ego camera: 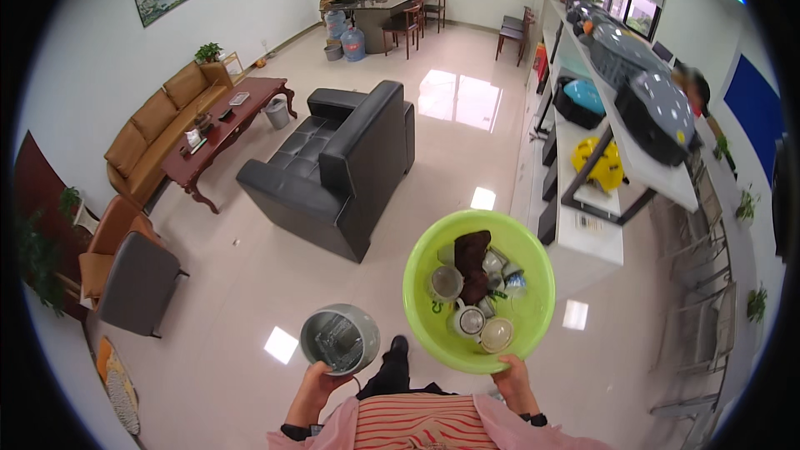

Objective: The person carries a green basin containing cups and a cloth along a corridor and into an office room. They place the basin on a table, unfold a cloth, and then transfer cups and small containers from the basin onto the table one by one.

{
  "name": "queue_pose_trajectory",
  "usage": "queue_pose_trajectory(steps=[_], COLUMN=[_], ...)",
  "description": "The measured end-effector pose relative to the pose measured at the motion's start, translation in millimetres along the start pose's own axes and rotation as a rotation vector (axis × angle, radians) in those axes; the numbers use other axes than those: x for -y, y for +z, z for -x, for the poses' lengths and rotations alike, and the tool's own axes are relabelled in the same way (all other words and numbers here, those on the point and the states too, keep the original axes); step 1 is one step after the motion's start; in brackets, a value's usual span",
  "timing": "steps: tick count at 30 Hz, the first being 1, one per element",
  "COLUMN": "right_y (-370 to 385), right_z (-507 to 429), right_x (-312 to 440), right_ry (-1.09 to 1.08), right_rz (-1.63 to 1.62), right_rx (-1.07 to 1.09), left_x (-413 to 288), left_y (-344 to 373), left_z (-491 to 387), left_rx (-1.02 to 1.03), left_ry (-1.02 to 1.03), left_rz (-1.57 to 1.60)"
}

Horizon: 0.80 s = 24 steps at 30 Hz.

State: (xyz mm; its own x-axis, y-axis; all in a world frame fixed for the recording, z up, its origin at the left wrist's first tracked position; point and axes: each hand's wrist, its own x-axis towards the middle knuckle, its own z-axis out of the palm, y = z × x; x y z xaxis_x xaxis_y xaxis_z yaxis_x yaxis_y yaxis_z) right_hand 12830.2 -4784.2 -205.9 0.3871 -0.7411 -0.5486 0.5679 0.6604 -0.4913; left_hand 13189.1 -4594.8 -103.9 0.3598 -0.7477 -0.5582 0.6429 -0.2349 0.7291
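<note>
My left hand grips the lower rim of a round grey-green ceramic bowl, whose dark inside faces up. In my right hand is the near edge of a large lime-green plastic basin, tilted a little towards me. Inside the basin lie a crumpled dark brown cloth, a white lidded teapot, a pale round lid or dish, a grey cup and several small cups. Bowl and basin are apart, held out over the floor, with my dark shoe showing between them.
A black leather armchair stands ahead. To the left are a red wooden coffee table, a tan sofa and a grey-backed chair. Shelves with helmets rise at the right; a blurred person is behind them. A desk stands far off.
</note>
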Motion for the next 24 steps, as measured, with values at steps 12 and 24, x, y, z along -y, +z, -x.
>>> queue_pose_trajectory(steps=[12, 24], right_y=[104, 209], right_z=[-207, -495], right_x=[105, 290], right_ry=[-0.052, -0.073], right_rz=[-0.096, -0.099], right_rx=[-0.181, -0.083], left_x=[-157, -283], left_y=[148, 277], left_z=[-343, -555], left_rx=[0.324, 0.146], left_ry=[-0.151, -0.159], left_rz=[0.051, 0.060])
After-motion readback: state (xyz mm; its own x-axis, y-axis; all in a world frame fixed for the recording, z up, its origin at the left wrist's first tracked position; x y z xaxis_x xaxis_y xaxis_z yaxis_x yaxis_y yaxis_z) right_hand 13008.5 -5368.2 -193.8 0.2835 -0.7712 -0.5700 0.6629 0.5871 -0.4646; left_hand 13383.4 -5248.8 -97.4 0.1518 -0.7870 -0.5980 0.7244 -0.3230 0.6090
